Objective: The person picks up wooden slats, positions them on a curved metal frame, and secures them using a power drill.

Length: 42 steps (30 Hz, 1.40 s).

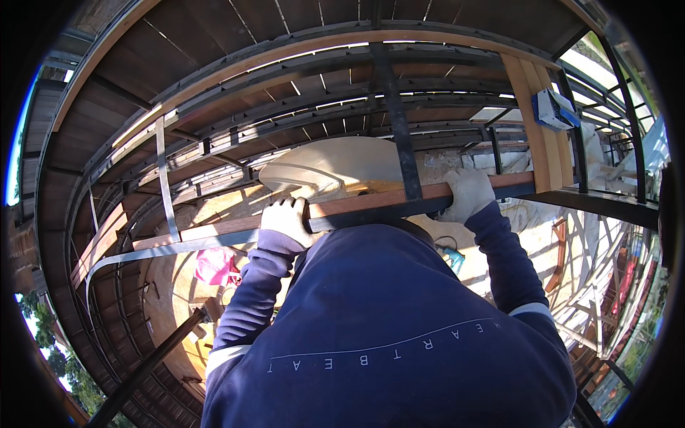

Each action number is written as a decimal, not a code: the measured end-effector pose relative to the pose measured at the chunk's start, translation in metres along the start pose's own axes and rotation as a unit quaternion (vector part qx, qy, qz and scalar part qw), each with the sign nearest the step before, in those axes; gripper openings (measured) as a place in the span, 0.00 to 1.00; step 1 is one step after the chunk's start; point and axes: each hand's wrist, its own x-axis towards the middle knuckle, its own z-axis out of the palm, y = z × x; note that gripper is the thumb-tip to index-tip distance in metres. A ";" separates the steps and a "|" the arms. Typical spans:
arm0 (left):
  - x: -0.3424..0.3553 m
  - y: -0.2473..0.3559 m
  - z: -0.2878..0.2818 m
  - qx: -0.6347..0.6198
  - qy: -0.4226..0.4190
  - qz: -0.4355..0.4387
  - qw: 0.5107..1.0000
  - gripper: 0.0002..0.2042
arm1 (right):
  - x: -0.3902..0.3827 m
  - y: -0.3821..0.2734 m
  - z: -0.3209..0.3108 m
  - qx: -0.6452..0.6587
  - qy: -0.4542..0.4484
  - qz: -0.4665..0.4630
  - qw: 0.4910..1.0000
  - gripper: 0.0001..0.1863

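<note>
A long reddish-brown wooden board (378, 202) lies along a dark metal rail (357, 217) in front of my body. My left hand (285, 218), in a white glove, has its fingers bent over the board and rail left of centre. Farther right, my right hand (469, 195), also gloved in white, is wrapped round the same board; its fingertips are partly hidden. Between the hands, a dark metal post (397, 121) rises from the rail, nearer the right hand. A thin grey post (166, 178) stands to the left of my left hand.
Pale upright wood boards (524, 107) and a blue-and-white box (555, 110) are at the right. Below lie a pink bag or cloth (216, 266), a teal tool (453, 259) and a pale curved panel (342, 164). A dark bar (150, 364) slants at lower left.
</note>
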 end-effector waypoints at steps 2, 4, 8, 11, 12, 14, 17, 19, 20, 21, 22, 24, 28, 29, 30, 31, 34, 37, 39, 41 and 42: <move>0.000 -0.002 0.005 -0.007 0.016 0.010 1.000 0.44 | 0.000 0.001 -0.001 0.007 0.003 -0.003 1.000 0.33; -0.001 -0.004 0.008 0.003 0.037 0.031 0.999 0.45 | 0.000 0.000 -0.005 0.022 0.013 -0.011 1.000 0.32; 0.001 -0.001 0.003 0.013 -0.003 0.011 1.000 0.47 | -0.001 0.005 -0.001 0.024 0.036 -0.028 0.999 0.32; 0.002 -0.002 0.003 0.000 0.003 0.014 1.000 0.42 | -0.002 0.010 0.003 0.016 0.052 -0.042 0.998 0.33; 0.002 -0.001 0.001 0.000 0.006 0.014 1.000 0.40 | -0.002 0.010 0.003 0.013 0.040 -0.034 0.999 0.33; 0.003 -0.006 0.008 0.018 0.001 0.017 1.000 0.42 | -0.003 0.009 0.001 0.010 0.025 -0.023 0.999 0.33; 0.005 -0.007 0.010 0.014 -0.049 -0.009 0.999 0.45 | -0.003 0.008 -0.004 0.011 0.010 -0.017 1.000 0.33; 0.005 -0.008 0.010 0.000 -0.049 -0.007 0.999 0.45 | -0.002 0.008 -0.006 0.006 -0.010 -0.009 1.000 0.32; 0.004 -0.007 0.009 0.001 -0.046 -0.012 0.999 0.45 | -0.002 0.009 -0.004 0.009 -0.006 -0.010 1.000 0.33; 0.005 -0.006 0.008 0.004 -0.051 -0.013 0.999 0.45 | -0.002 0.010 -0.002 0.011 -0.003 -0.011 1.000 0.33; 0.006 -0.006 0.008 0.007 -0.055 -0.014 0.998 0.45 | -0.002 0.010 0.000 0.014 0.001 -0.012 1.000 0.33; 0.003 -0.010 0.014 0.021 -0.046 -0.008 0.999 0.45 | -0.004 0.010 0.000 0.023 0.014 -0.014 1.000 0.33; 0.005 -0.007 0.013 0.033 -0.015 -0.003 0.999 0.45 | -0.006 0.011 -0.004 0.025 -0.001 -0.001 1.000 0.31; 0.006 -0.005 0.011 0.014 -0.012 -0.001 1.000 0.43 | -0.007 0.010 -0.006 0.023 0.000 -0.006 1.000 0.31; 0.005 -0.006 0.012 0.024 -0.005 0.011 1.000 0.42 | -0.008 0.009 -0.008 0.021 0.001 -0.009 1.000 0.31; 0.004 -0.008 0.014 0.027 -0.005 0.011 1.000 0.41 | -0.008 0.008 -0.011 0.018 0.002 -0.014 1.000 0.30; 0.004 -0.005 0.010 0.037 -0.011 0.005 0.999 0.42 | -0.006 0.008 -0.016 -0.003 -0.063 0.008 0.998 0.36; 0.005 -0.012 0.015 0.064 -0.053 -0.010 0.997 0.51 | -0.007 0.010 -0.016 -0.019 -0.071 0.002 0.997 0.35; 0.009 -0.009 0.015 0.064 -0.045 -0.010 0.997 0.50 | -0.009 0.011 -0.019 -0.018 -0.074 0.010 0.997 0.35; 0.004 -0.007 0.012 0.046 -0.010 0.002 0.999 0.48 | -0.006 0.008 -0.017 -0.016 -0.064 0.001 0.998 0.35; 0.005 -0.006 0.011 0.039 -0.019 -0.005 0.999 0.47 | -0.003 0.010 -0.013 -0.014 -0.054 -0.006 0.998 0.35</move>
